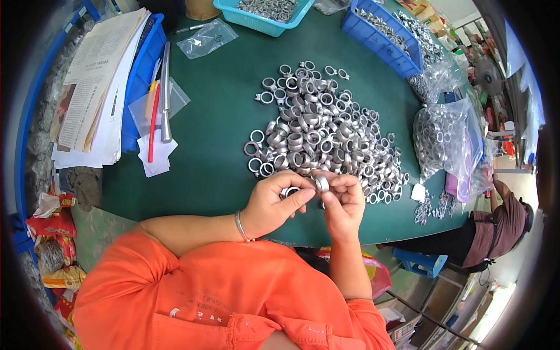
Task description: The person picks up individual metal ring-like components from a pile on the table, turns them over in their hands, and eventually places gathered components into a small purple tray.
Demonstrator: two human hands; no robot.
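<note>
Near the table's front edge, my right hand point(345, 211) pinches a silver metal ring point(322, 184) between thumb and fingers. My left hand point(265, 201), with a bracelet at its wrist, is closed beside it, its fingertips close to that ring. Another metal ring point(290, 191) shows in the curl of the left fingers; its underside is hidden by the thumb. Just beyond both hands spreads a heap of similar metal rings point(315, 114), many with a small lug on the side, on the green table point(216, 116).
Blue bin point(382, 36) and turquoise basket point(262, 23) with metal parts stand at the back. A clear bag of rings point(440, 134) lies right, small parts point(434, 209) nearer. Papers point(99, 81), a red pen point(154, 122) and a metal tool point(165, 93) lie left. A person point(496, 233) is at far right.
</note>
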